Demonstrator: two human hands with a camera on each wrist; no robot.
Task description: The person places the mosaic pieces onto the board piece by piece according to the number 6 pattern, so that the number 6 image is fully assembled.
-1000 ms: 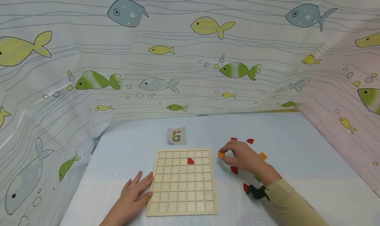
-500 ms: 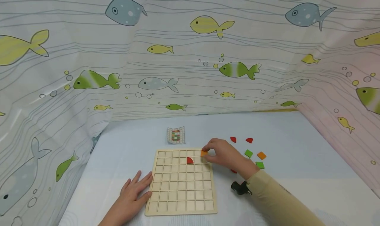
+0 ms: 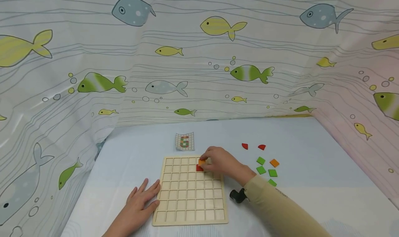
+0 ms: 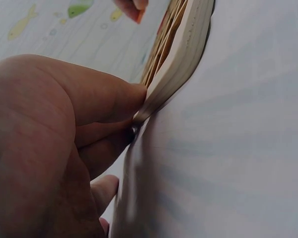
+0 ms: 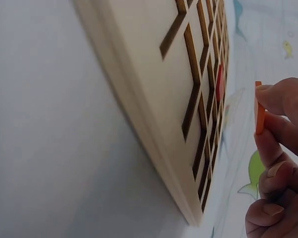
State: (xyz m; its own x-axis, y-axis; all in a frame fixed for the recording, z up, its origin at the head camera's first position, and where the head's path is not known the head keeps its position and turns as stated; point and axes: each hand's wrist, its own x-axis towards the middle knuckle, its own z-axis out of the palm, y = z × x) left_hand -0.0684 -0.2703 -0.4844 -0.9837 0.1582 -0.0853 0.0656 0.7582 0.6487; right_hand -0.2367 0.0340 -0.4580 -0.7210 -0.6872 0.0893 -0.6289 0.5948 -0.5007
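Note:
A wooden grid board (image 3: 191, 195) lies on the table, with a red quarter-round tile (image 3: 198, 168) in one of its upper cells. Between thumb and fingers my right hand (image 3: 222, 162) pinches an orange square tile (image 3: 202, 162), held above the board's upper part and partly covering the red tile in the head view. The right wrist view shows that orange tile (image 5: 260, 110) raised off the grid, gripped at its edges. My left hand (image 3: 138, 204), fingers spread, rests against the board's left edge; in the left wrist view its thumb touches the board's side (image 4: 176, 64).
Behind the board lies a small pattern card (image 3: 184, 142). Right of it are red quarter-round tiles (image 3: 262, 147), several green square tiles (image 3: 260, 170) and another orange tile (image 3: 274, 163). A black camera (image 3: 238, 196) sits at my right wrist.
My right hand has carried the orange tile leftward from the table beside the board to over its upper cells. The left hand stays at the board's left edge.

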